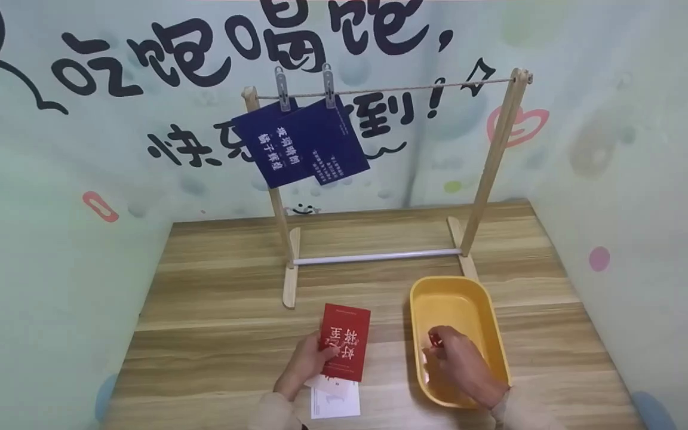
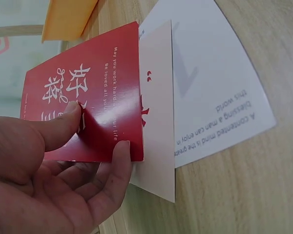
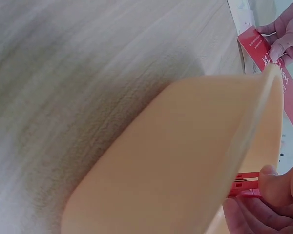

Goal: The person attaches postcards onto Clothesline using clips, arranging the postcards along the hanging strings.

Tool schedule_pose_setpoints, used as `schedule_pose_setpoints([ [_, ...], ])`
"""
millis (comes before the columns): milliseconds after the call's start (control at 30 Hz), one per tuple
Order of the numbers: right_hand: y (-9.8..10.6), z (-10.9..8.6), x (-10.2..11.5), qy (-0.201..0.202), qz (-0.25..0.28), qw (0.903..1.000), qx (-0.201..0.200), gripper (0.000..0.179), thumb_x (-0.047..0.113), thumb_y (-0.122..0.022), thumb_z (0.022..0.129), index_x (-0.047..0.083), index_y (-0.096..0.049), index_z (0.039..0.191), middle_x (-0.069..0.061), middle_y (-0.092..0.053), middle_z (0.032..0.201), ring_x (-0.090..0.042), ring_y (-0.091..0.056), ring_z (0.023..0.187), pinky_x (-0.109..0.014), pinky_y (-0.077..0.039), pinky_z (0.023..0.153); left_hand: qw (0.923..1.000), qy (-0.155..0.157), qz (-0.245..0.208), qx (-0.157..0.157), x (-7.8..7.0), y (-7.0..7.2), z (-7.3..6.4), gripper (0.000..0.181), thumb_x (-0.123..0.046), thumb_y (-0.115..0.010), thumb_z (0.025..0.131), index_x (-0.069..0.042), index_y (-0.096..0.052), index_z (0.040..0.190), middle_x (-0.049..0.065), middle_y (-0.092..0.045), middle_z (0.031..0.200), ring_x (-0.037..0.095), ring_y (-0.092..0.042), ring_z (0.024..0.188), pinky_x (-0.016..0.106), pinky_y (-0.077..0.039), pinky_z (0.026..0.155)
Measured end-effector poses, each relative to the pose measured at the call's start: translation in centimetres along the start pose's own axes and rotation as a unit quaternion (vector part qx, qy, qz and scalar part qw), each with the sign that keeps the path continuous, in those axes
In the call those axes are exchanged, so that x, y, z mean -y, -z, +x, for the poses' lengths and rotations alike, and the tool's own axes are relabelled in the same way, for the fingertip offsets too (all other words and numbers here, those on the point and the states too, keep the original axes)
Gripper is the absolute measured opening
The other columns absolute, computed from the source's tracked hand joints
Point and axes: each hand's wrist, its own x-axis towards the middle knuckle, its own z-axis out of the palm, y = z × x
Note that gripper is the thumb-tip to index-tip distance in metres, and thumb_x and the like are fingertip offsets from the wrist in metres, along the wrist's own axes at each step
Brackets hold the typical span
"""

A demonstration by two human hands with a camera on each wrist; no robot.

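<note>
My left hand grips a red card with white lettering, thumb on its printed face. Below that card, a pale pink card with red marks and a white card with grey print stick out in the left wrist view. Inside the yellow basin, my right hand pinches a red clothespin between thumb and fingers. The basin's wall covers part of the clothespin in the right wrist view.
Beyond the hands stands a wooden rack with a string across its top. Two dark blue cards, one on the left and one on the right, hang there from grey clothespins. A white bar joins its feet.
</note>
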Motion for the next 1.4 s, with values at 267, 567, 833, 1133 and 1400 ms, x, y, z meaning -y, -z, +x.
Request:
schedule_pose_setpoints([
  [267, 0.2, 0.3, -0.1, 0.052, -0.009, 0.9984, -0.019, 0.024, -0.007, -0.075, 0.082, 0.001, -0.065, 0.102, -0.005, -0.067, 0.089, -0.019, -0.067, 0.084, -0.036, -0.059, 0.077, 0.9997, -0.005, 0.02, -0.011, -0.5, -0.3, 0.2, 0.04, -0.009, -0.058, 0.099, 0.007, -0.052, 0.134, 0.017, -0.069, 0.109, 0.022, -0.068, 0.092, 0.038, -0.058, 0.084],
  [567, 1.0, 1.0, -0.2, 0.098, -0.025, 0.9928, -0.064, 0.029, -0.013, -0.073, 0.08, 0.0, -0.065, 0.104, -0.006, -0.066, 0.089, -0.02, -0.068, 0.085, -0.037, -0.059, 0.076, 0.9994, -0.011, 0.018, -0.028, -1.4, -0.3, 0.8, 0.04, -0.014, -0.06, 0.099, 0.004, -0.052, 0.134, 0.019, -0.069, 0.119, 0.027, -0.068, 0.103, 0.044, -0.055, 0.096],
  [833, 2.1, 2.0, 0.4, 0.105, -0.025, 0.9913, -0.074, 0.029, -0.014, -0.072, 0.08, -0.002, -0.064, 0.105, -0.01, -0.068, 0.093, -0.024, -0.068, 0.088, -0.04, -0.059, 0.078, 0.9961, -0.06, 0.044, -0.048, -2.1, -0.8, 1.2, 0.039, -0.015, -0.059, 0.1, 0.005, -0.051, 0.132, 0.021, -0.068, 0.117, 0.033, -0.067, 0.107, 0.048, -0.053, 0.099],
  [1133, 3.6, 3.5, 1.3, 0.142, -0.014, 0.9847, -0.1, 0.029, -0.017, -0.068, 0.083, -0.003, -0.059, 0.107, -0.014, -0.063, 0.098, -0.028, -0.069, 0.09, -0.04, -0.06, 0.076, 0.9906, -0.089, 0.048, -0.093, -3.5, -1.0, 1.9, 0.033, -0.016, -0.058, 0.1, 0.005, -0.051, 0.125, 0.021, -0.068, 0.113, 0.034, -0.067, 0.108, 0.047, -0.053, 0.098],
  [1400, 5.8, 4.9, 2.9, 0.131, 0.003, 0.9863, -0.101, 0.025, -0.012, -0.067, 0.086, -0.004, -0.06, 0.109, -0.015, -0.064, 0.099, -0.031, -0.07, 0.095, -0.041, -0.06, 0.079, 0.9873, -0.112, 0.057, -0.097, -4.9, -0.4, 2.6, 0.034, -0.018, -0.059, 0.1, 0.005, -0.051, 0.123, 0.023, -0.068, 0.112, 0.035, -0.068, 0.106, 0.048, -0.054, 0.096],
])
